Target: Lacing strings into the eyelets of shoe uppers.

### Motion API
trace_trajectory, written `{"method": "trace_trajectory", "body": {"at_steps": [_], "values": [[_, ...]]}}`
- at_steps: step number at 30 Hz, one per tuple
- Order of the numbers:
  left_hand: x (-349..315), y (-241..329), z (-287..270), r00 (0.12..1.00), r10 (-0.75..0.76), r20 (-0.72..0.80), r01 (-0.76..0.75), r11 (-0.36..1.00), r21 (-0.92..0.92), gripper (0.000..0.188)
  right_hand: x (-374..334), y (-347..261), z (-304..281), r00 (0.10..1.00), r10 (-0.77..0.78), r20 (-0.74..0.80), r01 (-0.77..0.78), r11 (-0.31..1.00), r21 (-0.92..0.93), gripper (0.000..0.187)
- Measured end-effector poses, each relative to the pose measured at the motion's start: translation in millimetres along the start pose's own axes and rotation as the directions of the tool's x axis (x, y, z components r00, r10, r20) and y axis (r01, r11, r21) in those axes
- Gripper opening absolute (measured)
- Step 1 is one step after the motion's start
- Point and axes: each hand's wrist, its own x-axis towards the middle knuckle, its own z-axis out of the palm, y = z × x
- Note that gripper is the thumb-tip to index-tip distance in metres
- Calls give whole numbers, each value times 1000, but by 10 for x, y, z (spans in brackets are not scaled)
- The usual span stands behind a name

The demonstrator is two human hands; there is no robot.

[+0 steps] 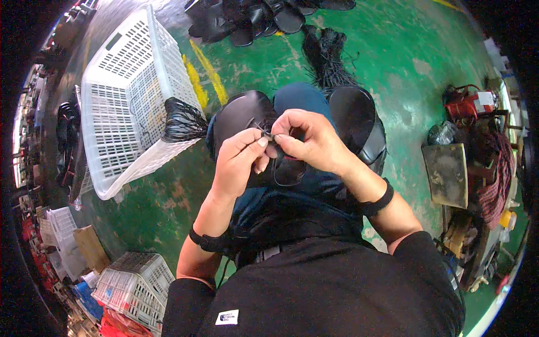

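Note:
Over my lap, my left hand (240,157) and my right hand (314,139) meet with their fingertips pinched together. Between them is a thin black lace (263,124), partly hidden by the fingers. Just under the hands lies a black shoe piece (287,173) with a rounded end. Another smooth black shoe piece (245,109) rests on my left knee, behind the left hand. More black shoe pieces (355,115) lie over my right knee. A bundle of black laces (184,120) hangs over the rim of the white plastic crate (160,147) to my left.
Black shoe pieces (247,22) are heaped on the green floor (387,50) ahead. Nearer lies a thick bunch of black laces (327,56). A smaller crate (135,286) stands at the lower left. On the right are a brown board (445,175) and a red bag (469,104).

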Motion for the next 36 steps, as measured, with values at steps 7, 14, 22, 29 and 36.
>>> {"method": "trace_trajectory", "body": {"at_steps": [7, 14, 22, 29, 36], "values": [[-24, -66, -68, 989, 142, 51, -150, 955, 257, 12, -7, -63, -64, 991, -77, 111, 103, 963, -250, 16], [-64, 52, 90, 942, 333, 48, -316, 826, 466, 13, -99, 67, -178, 984, 172, 42, -157, 731, 665, 9], [-103, 186, 224, 871, 432, 232, -404, 364, 839, 32, -95, -168, -183, 993, 111, 49, -121, 935, 335, 13], [-79, 185, 160, 899, 400, 181, -375, 485, 790, 16, -150, -30, -110, 988, 152, 10, -135, 850, 509, 15], [-325, 189, 102, 843, 538, 20, -227, 322, 919, 56, -149, 101, -141, 970, 153, -191, -109, 968, 226, 21]]}}
